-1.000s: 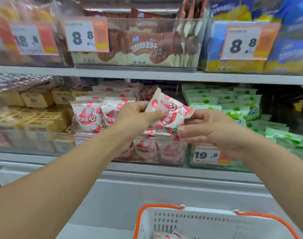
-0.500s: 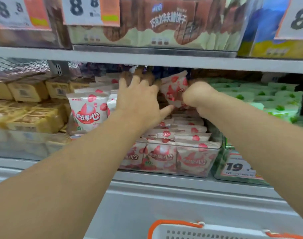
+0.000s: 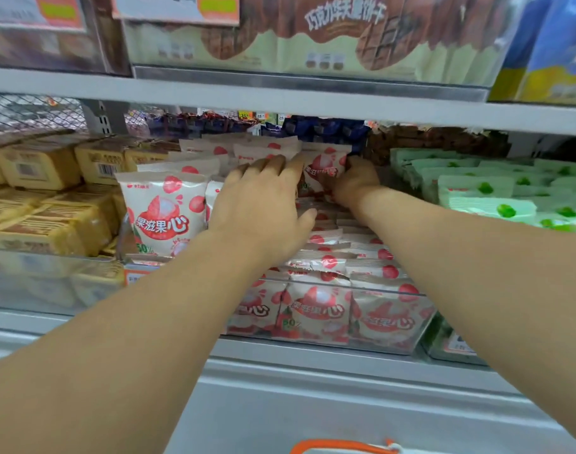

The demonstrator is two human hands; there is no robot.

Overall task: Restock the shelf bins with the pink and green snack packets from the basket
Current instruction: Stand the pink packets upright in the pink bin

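Note:
Both my arms reach into the clear bin (image 3: 391,347) of pink snack packets on the middle shelf. My right hand (image 3: 354,181) grips one pink packet (image 3: 324,165) upright at the back of the bin, fingers curled round its right edge. My left hand (image 3: 263,204) lies flat with straight fingers against the rows of pink packets just left of it. Another pink packet (image 3: 163,213) stands upright at the bin's front left. Green packets (image 3: 486,194) fill the bin to the right. Only the orange rim of the basket (image 3: 342,445) shows at the bottom edge.
Yellow boxed snacks (image 3: 47,198) fill the bin on the left. The upper shelf edge (image 3: 280,96) hangs low over the bin, with brown biscuit packs (image 3: 313,34) above it. Dark packets (image 3: 322,129) line the back of the shelf.
The pink packet went from in front of the shelf, held by both hands, to the back of the bin. My left hand let go and now lies flat on the packets. The view moved closer.

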